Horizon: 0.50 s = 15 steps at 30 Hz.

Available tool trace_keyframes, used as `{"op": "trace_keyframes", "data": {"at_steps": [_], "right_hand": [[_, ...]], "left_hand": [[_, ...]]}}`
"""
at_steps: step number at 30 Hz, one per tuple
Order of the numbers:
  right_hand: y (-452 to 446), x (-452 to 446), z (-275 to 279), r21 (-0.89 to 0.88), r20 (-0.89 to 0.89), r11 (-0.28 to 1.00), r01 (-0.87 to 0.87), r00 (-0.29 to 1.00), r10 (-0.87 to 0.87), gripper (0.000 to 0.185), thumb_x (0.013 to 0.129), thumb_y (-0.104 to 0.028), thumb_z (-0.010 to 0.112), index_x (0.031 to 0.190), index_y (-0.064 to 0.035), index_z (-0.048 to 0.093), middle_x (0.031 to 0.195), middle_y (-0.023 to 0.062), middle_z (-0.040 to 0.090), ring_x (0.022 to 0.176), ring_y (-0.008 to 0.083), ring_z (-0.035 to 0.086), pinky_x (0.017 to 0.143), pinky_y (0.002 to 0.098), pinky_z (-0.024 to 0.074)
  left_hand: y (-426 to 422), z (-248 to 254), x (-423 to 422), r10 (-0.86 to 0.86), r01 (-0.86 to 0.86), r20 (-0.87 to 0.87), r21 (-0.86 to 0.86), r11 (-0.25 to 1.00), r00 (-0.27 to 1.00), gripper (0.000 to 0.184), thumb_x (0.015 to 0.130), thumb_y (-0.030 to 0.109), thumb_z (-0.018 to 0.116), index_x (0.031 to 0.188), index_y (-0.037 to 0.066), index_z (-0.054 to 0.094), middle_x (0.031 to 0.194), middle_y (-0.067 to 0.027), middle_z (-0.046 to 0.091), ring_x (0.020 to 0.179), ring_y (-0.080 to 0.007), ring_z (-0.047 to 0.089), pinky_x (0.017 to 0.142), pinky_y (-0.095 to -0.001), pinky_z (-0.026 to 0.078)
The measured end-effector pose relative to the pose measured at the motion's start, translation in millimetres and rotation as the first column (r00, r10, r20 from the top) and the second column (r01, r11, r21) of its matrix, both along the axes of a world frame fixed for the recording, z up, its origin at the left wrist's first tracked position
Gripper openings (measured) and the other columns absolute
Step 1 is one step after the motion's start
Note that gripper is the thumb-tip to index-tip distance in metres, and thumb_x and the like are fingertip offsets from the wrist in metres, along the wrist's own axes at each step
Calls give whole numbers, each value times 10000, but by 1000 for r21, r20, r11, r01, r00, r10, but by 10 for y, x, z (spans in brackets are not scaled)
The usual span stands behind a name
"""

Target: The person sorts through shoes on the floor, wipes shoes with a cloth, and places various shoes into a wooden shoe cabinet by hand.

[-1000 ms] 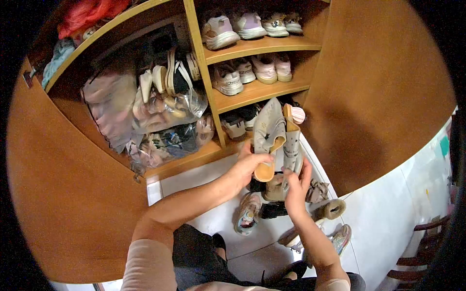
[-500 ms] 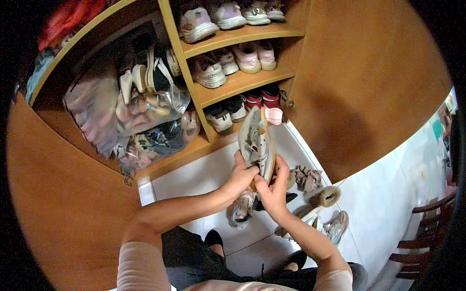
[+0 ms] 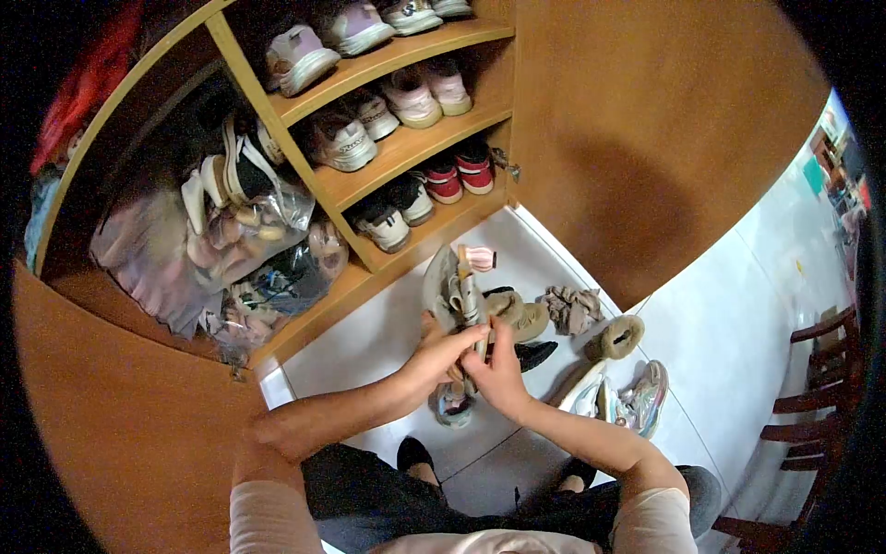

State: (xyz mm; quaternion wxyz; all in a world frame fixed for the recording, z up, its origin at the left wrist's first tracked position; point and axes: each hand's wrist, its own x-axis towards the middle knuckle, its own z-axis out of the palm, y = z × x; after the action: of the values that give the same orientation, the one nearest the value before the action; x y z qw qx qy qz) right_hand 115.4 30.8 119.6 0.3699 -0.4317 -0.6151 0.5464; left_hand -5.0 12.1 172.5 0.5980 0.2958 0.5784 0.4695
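Observation:
A pair of off-white shoes (image 3: 439, 284) with tan-edged soles is held upright and close together in front of me, above the white floor. My left hand (image 3: 434, 358) wraps round their lower end from the left. From the right, my right hand (image 3: 498, 371) grips the same end, its thumb near the left hand's fingers. The palms and fingers hide part of the shoes. Close behind their tips shows a small pink-and-white striped item (image 3: 480, 259); whether it touches them I cannot tell. Below my hands, a patterned shoe (image 3: 453, 412) rests on the floor.
A wooden shoe cabinet (image 3: 415, 48) has sneakers on its shelves, including a red pair (image 3: 459, 177). Plastic bags of shoes (image 3: 249, 235) fill its left compartment. On the floor lie crumpled paper (image 3: 572, 308), a fuzzy tan boot (image 3: 616, 338) and shiny shoes (image 3: 645, 397). The open door (image 3: 664, 138) stands at right.
The view has shifted, so the cabinet appears further left. My hands have drawn the shoes lower and closer to my body, and the right hand has moved in against the left.

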Motion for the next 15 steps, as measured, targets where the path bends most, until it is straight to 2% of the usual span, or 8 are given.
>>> {"op": "trace_keyframes", "data": {"at_steps": [2,4,6,7,10,11,14,15], "right_hand": [[23,17,-25,117,170,991,-64,984,44,616,749,-167,566,1252,26,267,1092,213,459,988,280,496,857,347,401],[108,-14,-43,160,197,986,-45,980,13,582,758,-155,556,1243,26,291,1107,223,458,1008,289,494,861,351,399],[272,-68,-75,256,82,966,-38,997,18,588,769,-146,551,1262,30,285,1129,227,460,1042,293,487,878,355,391],[332,-56,52,171,9,983,-70,998,70,666,785,-194,560,1321,26,230,1252,268,382,1160,372,401,951,378,344],[607,-125,-37,186,8,979,-83,996,83,686,803,-219,549,1339,29,199,1284,266,366,1186,366,389,975,369,324],[702,-178,-133,183,-44,983,-25,998,34,648,805,-188,559,1340,16,256,1260,212,424,1150,253,435,955,316,341],[1060,-257,-176,129,26,992,1,1000,-5,625,813,-232,535,1321,31,281,1269,250,418,1167,325,436,966,348,339],[1184,-297,-185,134,36,990,37,998,-43,603,799,-197,547,1313,16,315,1250,242,446,1151,315,457,960,337,346]], "left_hand": [[-24,216,-13,-89,99,67,-165,981,994,717,733,313,680,1241,82,230,1085,-126,495,905,-195,563,716,-353,489],[68,40,-63,-52,59,43,-189,980,998,713,732,299,681,1249,76,244,1102,-124,488,899,-212,564,723,-360,489],[184,-68,-117,12,-13,-14,-85,996,1000,734,730,292,686,1261,76,228,1122,-133,473,936,-223,551,729,-375,488],[245,-109,-126,32,-31,21,-37,999,999,760,729,289,693,1274,75,208,1136,-130,461,979,-218,531,723,-373,485],[452,-149,-144,87,-87,2,-31,996,996,769,731,287,698,1278,73,202,1149,-124,454,1009,-218,514,711,-366,481],[525,-149,-135,123,-123,-6,-38,992,992,763,739,279,692,1287,74,202,1160,-117,452,1014,-212,510,714,-353,474],[863,-352,-231,96,-97,17,89,991,995,760,740,262,690,1294,77,203,1180,-116,441,1026,-207,503,721,-352,472],[999,-421,-247,142,-143,15,107,984,990,740,748,222,679,1294,70,204,1175,-112,441,1001,-197,510,699,-326,475]]}}
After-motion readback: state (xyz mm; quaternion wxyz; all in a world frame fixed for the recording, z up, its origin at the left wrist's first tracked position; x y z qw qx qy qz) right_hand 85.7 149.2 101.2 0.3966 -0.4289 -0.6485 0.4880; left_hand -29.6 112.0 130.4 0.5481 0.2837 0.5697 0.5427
